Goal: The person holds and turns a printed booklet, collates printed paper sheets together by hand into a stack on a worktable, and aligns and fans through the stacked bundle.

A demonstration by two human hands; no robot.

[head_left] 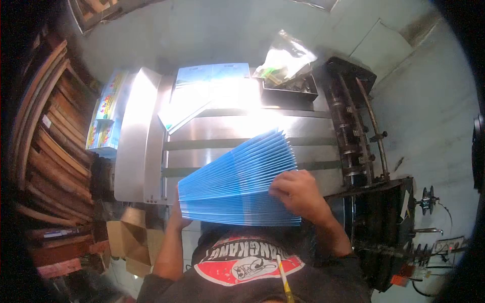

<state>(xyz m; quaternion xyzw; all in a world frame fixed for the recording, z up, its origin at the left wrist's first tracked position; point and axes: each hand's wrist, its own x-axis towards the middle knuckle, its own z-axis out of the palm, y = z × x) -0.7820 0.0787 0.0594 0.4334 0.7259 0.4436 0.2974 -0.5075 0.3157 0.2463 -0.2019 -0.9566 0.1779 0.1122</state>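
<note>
A thick stack of blue printed sheets is fanned out in front of my chest, its right ends spread apart and its left ends close together. At the narrow left end, my left hand grips the stack; most of its fingers are hidden behind the paper. My right hand is at the spread right edge, with fingers bent and pressed together on the sheet edges. How many sheets it pinches I cannot make out. Beyond the stack lies a metal worktable with dark strips across it.
More blue sheets lie at the table's back, partly washed out by glare. A black box holds a clear plastic bag. Dark machinery stands on the right. Printed packs, a cardboard box and wooden shelving are left.
</note>
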